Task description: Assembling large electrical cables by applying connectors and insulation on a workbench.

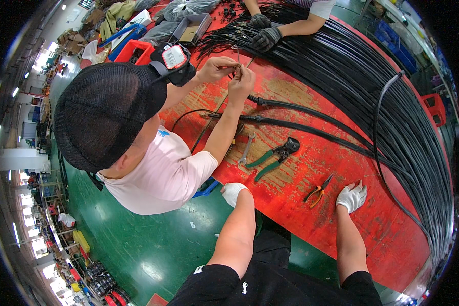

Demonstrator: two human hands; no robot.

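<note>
My right hand (351, 197), in a white glove with bare fingertips, rests on the red worn tabletop (311, 229), fingers stretched out and nothing in them. Just left of it lie pliers (318, 191) with orange and black handles, untouched. My left hand (233, 193), also in a white glove, is by the table's near edge; its fingers are mostly hidden. Beyond it are green-handled cable cutters (276, 157) and a metal wrench (247, 148). On the left, a person in a black cap (109, 115) leans over the table, both bare hands (234, 71) pinching a small thin part.
A thick bundle of black cables (362, 97) runs along the far and right side. Two sleeved cables (306, 127) cross the middle. Another person's dark gloved hands (266, 38) touch the bundle. A grey tray (190, 29) and red bin (133, 51) sit at the far left.
</note>
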